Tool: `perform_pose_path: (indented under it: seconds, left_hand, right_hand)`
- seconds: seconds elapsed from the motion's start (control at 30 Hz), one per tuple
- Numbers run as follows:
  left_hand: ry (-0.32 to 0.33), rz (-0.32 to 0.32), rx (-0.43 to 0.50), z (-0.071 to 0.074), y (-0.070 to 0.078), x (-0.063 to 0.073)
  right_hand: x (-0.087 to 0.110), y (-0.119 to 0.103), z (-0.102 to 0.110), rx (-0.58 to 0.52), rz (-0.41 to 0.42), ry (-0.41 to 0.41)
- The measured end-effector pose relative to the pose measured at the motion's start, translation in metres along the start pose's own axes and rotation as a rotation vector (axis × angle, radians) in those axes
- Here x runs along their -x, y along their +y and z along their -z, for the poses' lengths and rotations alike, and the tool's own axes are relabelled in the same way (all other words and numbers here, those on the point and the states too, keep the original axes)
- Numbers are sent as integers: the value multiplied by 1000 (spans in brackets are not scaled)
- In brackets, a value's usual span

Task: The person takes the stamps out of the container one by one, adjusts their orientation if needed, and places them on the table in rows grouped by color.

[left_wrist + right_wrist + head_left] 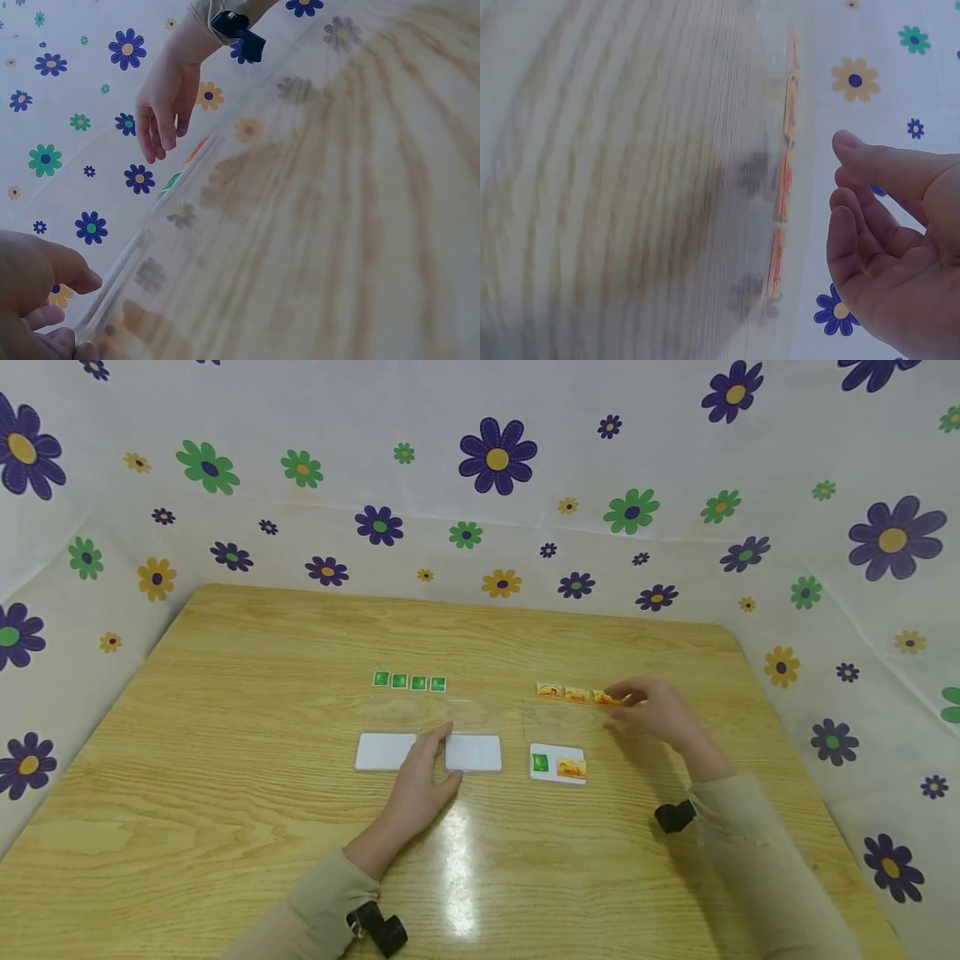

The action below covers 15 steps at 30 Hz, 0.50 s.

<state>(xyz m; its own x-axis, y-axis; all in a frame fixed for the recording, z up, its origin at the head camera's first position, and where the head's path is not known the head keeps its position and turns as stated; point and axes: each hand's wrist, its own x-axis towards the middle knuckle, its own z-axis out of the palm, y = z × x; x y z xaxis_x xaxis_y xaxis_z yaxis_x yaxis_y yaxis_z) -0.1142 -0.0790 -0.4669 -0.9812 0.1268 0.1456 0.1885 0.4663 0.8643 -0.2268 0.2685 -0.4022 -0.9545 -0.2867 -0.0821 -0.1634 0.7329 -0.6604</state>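
Observation:
My left hand rests at the left side of the middle white card, its fingertips and thumb by the card's edge. Another white card lies to its left, partly behind the hand. The right-hand white card bears a green stamp-like piece and an orange one. Over the right end of a row of orange stamp-like pieces hovers my right hand, fingers loosely bent. In the right wrist view its thumb and fingers stand apart with nothing between them.
Several green stamp-like pieces form a row at the back left of the wooden table. Clear rectangular sheets lie behind the white cards. A flower-patterned cloth surrounds the table's back and sides.

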Motion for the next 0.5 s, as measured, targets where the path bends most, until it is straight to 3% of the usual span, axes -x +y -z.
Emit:
perform_pose_path:
  seconds: [0.3, 0.5]
  left_hand:
    - [3, -48, 55, -3, 17, -4]
    - [-29, -84, 62, -15, 27, -11]
  right_hand:
    - [5, -9, -13, -50, 32, -32]
    - [9, -15, -20, -75, 59, -56]
